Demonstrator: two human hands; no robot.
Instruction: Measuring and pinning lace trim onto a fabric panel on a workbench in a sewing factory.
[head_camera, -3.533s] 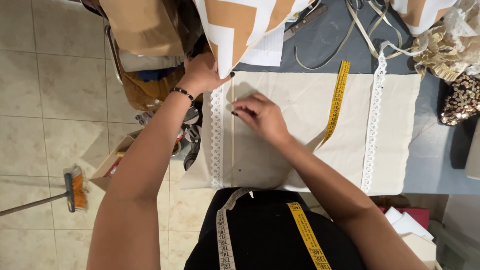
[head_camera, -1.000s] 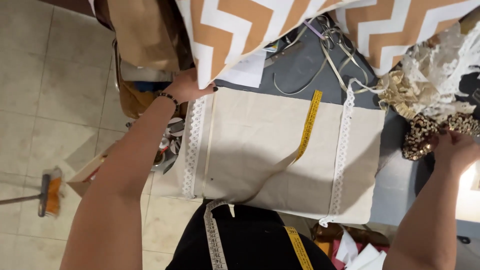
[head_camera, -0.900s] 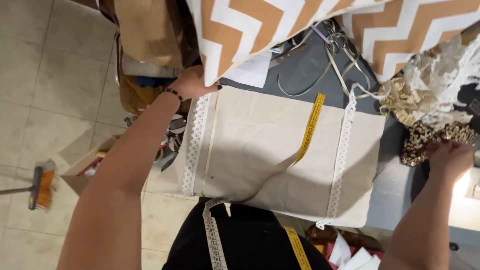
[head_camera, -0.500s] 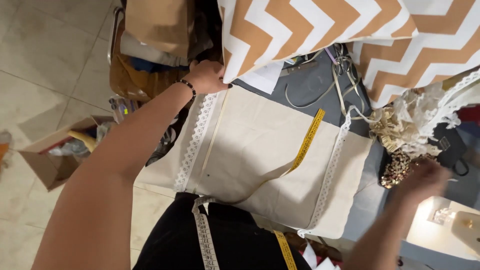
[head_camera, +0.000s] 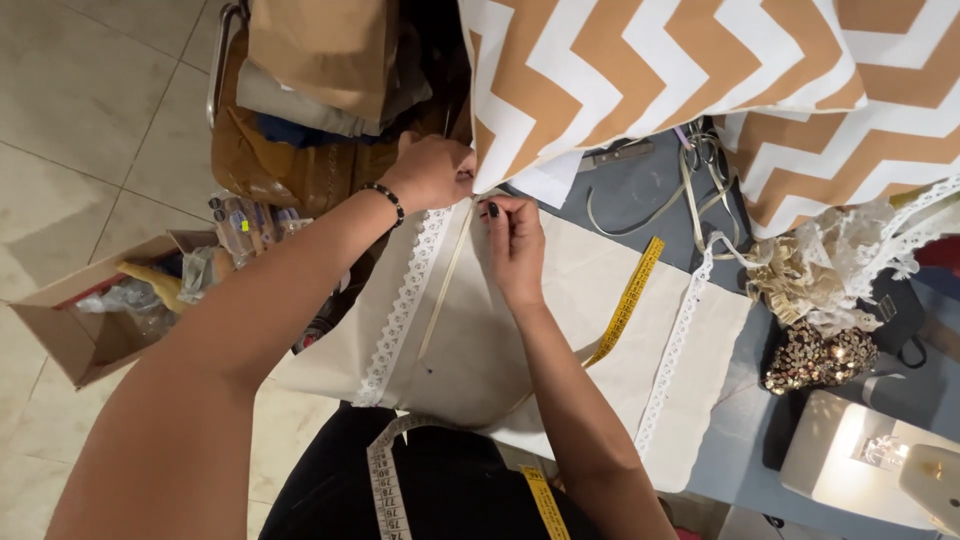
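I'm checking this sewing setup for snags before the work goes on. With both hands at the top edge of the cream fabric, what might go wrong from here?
The cream fabric panel hangs off the table edge on the left, so it may slide as the left hand and right hand pinch its top edge. The thin cream strip lies loose and could shift out of line. The yellow tape measure lying across the panel might snag or drag.

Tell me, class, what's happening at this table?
A person bends over a cream fabric panel trimmed with white lace strips. The left hand presses its far edge beside chevron fabric; the right hand pinches a thin cream strip there. A yellow tape measure lies across the panel.
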